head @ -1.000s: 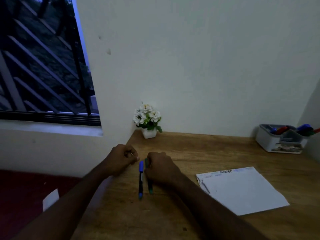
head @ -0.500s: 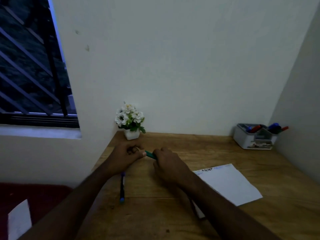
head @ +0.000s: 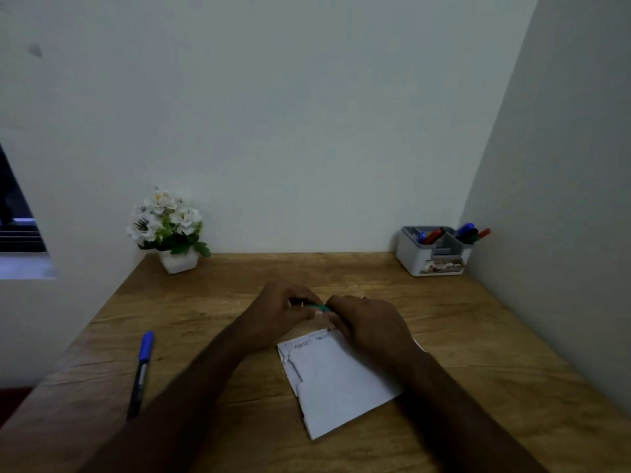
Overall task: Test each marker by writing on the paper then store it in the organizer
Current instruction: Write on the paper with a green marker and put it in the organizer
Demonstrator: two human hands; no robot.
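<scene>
Wooden desk [head: 444,319]; both hands' fingers [head: 300,302] pinching mostly hidden green marker [head: 319,306] above paper [head: 338,380].

The green marker [head: 319,307], which lies flat on the table [head: 478,336] beside the blue marker [head: 141,370] a second ago, is now held up between the left hand [head: 280,310] and the right hand [head: 367,324]. Both hands are carried rightward, away from the blue marker, to the top edge of the paper [head: 338,380].
</scene>
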